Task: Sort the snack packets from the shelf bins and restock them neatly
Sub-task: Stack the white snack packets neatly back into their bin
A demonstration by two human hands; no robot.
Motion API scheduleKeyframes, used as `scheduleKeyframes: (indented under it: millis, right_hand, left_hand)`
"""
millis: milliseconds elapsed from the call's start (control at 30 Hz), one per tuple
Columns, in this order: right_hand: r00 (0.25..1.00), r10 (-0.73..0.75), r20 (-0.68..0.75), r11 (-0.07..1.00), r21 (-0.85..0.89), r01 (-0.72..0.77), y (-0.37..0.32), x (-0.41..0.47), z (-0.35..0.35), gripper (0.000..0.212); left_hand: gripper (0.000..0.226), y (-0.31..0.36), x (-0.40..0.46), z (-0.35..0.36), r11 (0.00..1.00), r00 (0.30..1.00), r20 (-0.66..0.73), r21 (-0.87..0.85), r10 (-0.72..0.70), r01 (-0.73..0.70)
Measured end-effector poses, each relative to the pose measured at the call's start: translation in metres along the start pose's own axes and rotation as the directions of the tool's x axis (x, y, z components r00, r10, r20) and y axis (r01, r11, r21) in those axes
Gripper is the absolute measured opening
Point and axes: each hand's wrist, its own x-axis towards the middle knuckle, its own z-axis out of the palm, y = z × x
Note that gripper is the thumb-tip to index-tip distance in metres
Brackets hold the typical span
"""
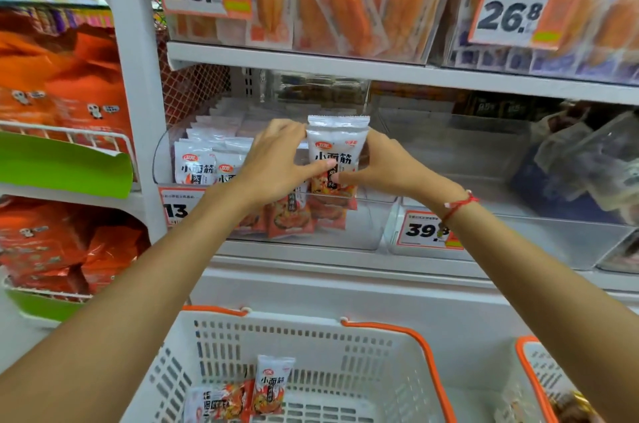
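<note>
An upright stack of white-and-red snack packets [337,149] is held between both hands over the clear shelf bin [373,225]. My left hand [276,163] grips its left edge, thumb across the front. My right hand [387,165] grips the right edge, thumb on the front too. More of the same packets [193,163] stand in rows at the bin's left, and others [290,218] lie lower at its front. Two packets [273,384] rest in the white basket [345,346] below.
A neighbouring clear bin [518,239] with a 39.8 price tag [425,230] sits to the right. Above is a shelf [380,71] of orange packets tagged 26.8. Orange bags fill wire racks [69,139] at left. A second basket [539,384] shows at lower right.
</note>
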Motion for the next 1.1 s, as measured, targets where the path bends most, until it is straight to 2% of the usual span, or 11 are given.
scheduleKeyframes:
  millis: [100,167,233,300,367,467,600,767,933,1000,1100]
  right_hand:
    - [0.996,0.027,0.089,1.0,-0.001,-0.027,0.003,0.003,0.003,0.06]
    - [1.0,-0.012,-0.011,1.0,0.028,0.012,0.003,0.001,-0.001,0.081]
    - [0.986,-0.111,-0.128,0.992,0.039,0.116,0.002,-0.003,-0.007,0.092]
    - [0.976,-0.184,-0.114,0.982,-0.071,0.177,0.004,-0.003,-0.009,0.08]
    - [0.977,-0.208,-0.049,0.95,-0.246,0.19,0.01,-0.002,-0.006,0.058]
    - [0.985,-0.169,0.02,0.939,-0.3,0.167,0.016,-0.006,0.007,0.046]
    - [0.986,-0.163,0.036,0.939,-0.301,0.166,0.017,-0.011,0.022,0.042]
    - [0.981,-0.196,-0.002,0.905,-0.385,0.181,0.01,-0.007,0.013,0.05]
    - [0.968,-0.251,-0.008,0.871,-0.438,0.222,0.007,-0.01,0.027,0.048]
    - [0.967,-0.251,-0.039,0.881,-0.423,0.212,0.009,-0.013,0.03,0.049]
    - [0.917,-0.365,-0.16,0.863,-0.428,0.269,0.007,-0.025,0.034,0.059]
  left_hand:
    - [0.056,-0.002,0.002,-0.002,0.99,0.997,0.056,0.125,0.058,-0.064]
    - [0.061,-0.003,0.001,-0.001,0.986,0.996,0.076,0.154,0.049,-0.06]
    - [0.062,-0.003,-0.001,0.002,0.979,0.995,0.092,0.194,0.05,-0.067]
    - [0.063,-0.002,-0.004,0.008,0.976,0.994,0.096,0.202,0.061,-0.08]
    - [0.071,-0.004,-0.009,0.013,0.979,0.997,0.035,0.188,0.068,-0.073]
    - [0.071,-0.011,-0.019,0.019,0.987,0.995,-0.092,0.156,0.047,-0.032]
    - [0.065,-0.022,-0.03,0.022,0.951,0.989,-0.093,0.297,0.117,-0.085]
    - [0.045,-0.029,-0.027,0.021,0.937,0.983,-0.078,0.324,0.167,-0.134]
    - [0.049,-0.027,-0.024,0.022,0.931,0.987,-0.049,0.344,0.151,-0.125]
    - [0.051,-0.027,-0.027,0.022,0.925,0.983,-0.08,0.357,0.167,-0.128]
    - [0.049,-0.023,-0.04,0.019,0.943,0.959,-0.216,0.315,0.182,-0.108]
